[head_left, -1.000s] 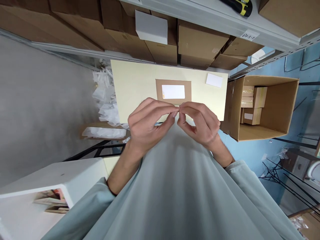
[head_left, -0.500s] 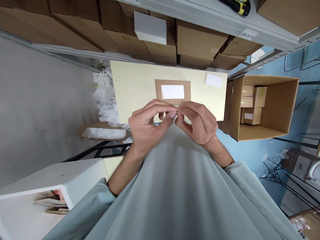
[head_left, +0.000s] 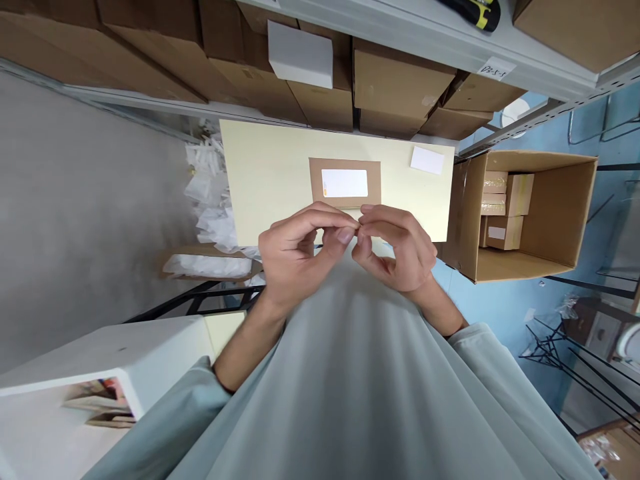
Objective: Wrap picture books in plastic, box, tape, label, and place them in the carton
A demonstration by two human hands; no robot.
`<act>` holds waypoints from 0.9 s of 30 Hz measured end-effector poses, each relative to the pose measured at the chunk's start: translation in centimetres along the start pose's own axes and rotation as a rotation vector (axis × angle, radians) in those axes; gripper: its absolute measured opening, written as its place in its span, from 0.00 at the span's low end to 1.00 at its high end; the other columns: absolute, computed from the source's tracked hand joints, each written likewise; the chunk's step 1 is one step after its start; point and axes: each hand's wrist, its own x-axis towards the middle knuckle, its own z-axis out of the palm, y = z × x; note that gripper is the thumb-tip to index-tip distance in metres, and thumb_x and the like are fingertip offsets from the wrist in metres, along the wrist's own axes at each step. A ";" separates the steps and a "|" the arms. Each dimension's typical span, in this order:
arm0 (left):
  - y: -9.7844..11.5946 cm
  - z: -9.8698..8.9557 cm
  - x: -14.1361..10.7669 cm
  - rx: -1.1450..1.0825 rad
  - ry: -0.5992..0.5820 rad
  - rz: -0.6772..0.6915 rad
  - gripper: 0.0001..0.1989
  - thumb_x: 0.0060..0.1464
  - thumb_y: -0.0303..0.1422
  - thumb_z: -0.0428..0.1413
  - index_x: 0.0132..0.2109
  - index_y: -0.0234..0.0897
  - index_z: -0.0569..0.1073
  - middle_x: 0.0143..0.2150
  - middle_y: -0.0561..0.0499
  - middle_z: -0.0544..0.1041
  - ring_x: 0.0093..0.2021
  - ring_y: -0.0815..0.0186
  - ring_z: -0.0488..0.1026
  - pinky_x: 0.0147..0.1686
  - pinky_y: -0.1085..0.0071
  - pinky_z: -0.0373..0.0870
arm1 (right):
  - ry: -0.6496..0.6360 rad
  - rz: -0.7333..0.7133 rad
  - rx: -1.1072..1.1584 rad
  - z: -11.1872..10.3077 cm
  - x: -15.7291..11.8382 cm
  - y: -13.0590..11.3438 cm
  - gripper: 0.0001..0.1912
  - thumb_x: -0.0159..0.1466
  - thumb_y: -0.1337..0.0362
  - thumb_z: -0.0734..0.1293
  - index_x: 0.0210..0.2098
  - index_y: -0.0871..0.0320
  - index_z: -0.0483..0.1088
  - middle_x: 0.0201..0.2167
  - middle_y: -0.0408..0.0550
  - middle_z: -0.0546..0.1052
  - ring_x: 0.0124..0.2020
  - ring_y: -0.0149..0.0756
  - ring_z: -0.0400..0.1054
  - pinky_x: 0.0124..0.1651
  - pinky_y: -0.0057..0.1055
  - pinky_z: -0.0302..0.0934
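Note:
My left hand (head_left: 305, 257) and my right hand (head_left: 397, 247) meet fingertip to fingertip above the near edge of a pale yellow board (head_left: 270, 180). Thumb and forefinger of the left are pinched together; whatever lies between them is too small to make out. The right hand's fingers are curled, with the fingertips touching the left's, and what they hold, if anything, cannot be seen. Just beyond the hands a flat brown cardboard piece (head_left: 345, 163) lies on the board, with a white label (head_left: 345, 183) on it. A white card (head_left: 427, 161) rests at the board's far right.
An open cardboard box (head_left: 545, 260) holding several small boxes stands to the right. Brown cartons (head_left: 400, 80) line the shelf (head_left: 410, 40) behind. Plastic bags (head_left: 213, 193) pile up left of the board. A white cabinet (head_left: 165, 347) is at the lower left.
Both hands have shifted very slightly down and right. The right thumb and fingers have spread a little, and the fingertips still meet.

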 end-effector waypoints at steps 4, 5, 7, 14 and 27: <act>0.3 0.2 0.1 -0.054 -0.049 0.008 0.12 0.66 0.46 0.70 0.39 0.45 0.85 0.34 0.48 0.82 0.31 0.64 0.78 0.27 0.65 0.74 | 0.099 0.051 0.107 -0.3 0.0 -0.2 0.09 0.74 0.63 0.72 0.52 0.53 0.72 0.46 0.52 0.83 0.52 0.47 0.84 0.53 0.46 0.86; 0.3 0.2 0.2 -0.063 -0.054 0.001 0.13 0.66 0.47 0.69 0.38 0.45 0.84 0.33 0.48 0.81 0.31 0.63 0.78 0.27 0.64 0.74 | 0.110 0.055 0.130 -0.4 0.0 -0.2 0.09 0.74 0.63 0.72 0.52 0.53 0.72 0.46 0.52 0.83 0.52 0.47 0.84 0.53 0.46 0.86; 0.3 0.4 0.3 -0.078 -0.060 -0.012 0.15 0.66 0.49 0.69 0.37 0.44 0.83 0.32 0.48 0.80 0.30 0.62 0.78 0.26 0.64 0.73 | 0.097 0.059 0.167 -0.6 0.0 -0.1 0.09 0.74 0.62 0.72 0.52 0.53 0.71 0.46 0.52 0.82 0.51 0.47 0.84 0.51 0.47 0.85; 0.2 1.3 0.4 -0.088 -0.033 -0.029 0.20 0.64 0.52 0.70 0.33 0.43 0.79 0.28 0.49 0.76 0.28 0.63 0.74 0.26 0.63 0.71 | 0.074 0.087 0.264 -1.4 -0.4 0.2 0.10 0.73 0.64 0.74 0.49 0.51 0.68 0.47 0.51 0.82 0.48 0.46 0.84 0.48 0.48 0.85; 0.2 2.0 0.2 -0.143 -0.036 -0.018 0.11 0.65 0.43 0.70 0.37 0.44 0.84 0.31 0.49 0.81 0.31 0.62 0.79 0.29 0.62 0.75 | 0.084 0.062 0.209 -2.8 -0.3 0.5 0.05 0.76 0.65 0.70 0.51 0.53 0.74 0.45 0.51 0.82 0.47 0.44 0.83 0.44 0.45 0.85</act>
